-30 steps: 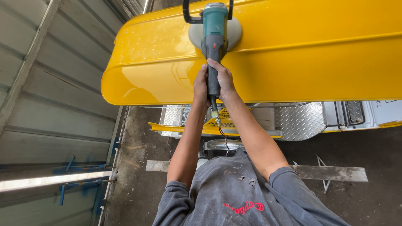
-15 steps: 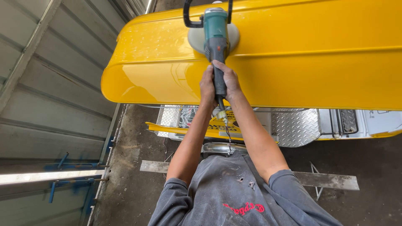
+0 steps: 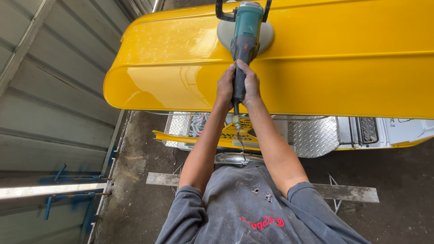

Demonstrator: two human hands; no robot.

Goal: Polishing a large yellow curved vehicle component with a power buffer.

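Observation:
A teal and black power polisher (image 3: 244, 31) rests with its round pale pad (image 3: 266, 37) flat on a glossy yellow vehicle roof panel (image 3: 343, 68). Both hands grip the polisher's dark rear handle. My left hand (image 3: 224, 86) wraps its left side and my right hand (image 3: 251, 83) its right side. The tool's cord (image 3: 238, 135) hangs down from the handle toward my grey shirt. A black loop handle sits at the polisher's head, with no hand on it.
Below the roof lie a checker-plate metal floor (image 3: 312, 133) and a yellow body edge (image 3: 190, 138) of the vehicle. A grey corrugated wall (image 3: 49, 90) runs along the left. A plank (image 3: 348, 192) lies across the concrete floor (image 3: 135, 203), with blue brackets (image 3: 54, 199) at lower left.
The polisher and both hands have slid slightly farther up and to the right across the yellow roof. The grip is unchanged.

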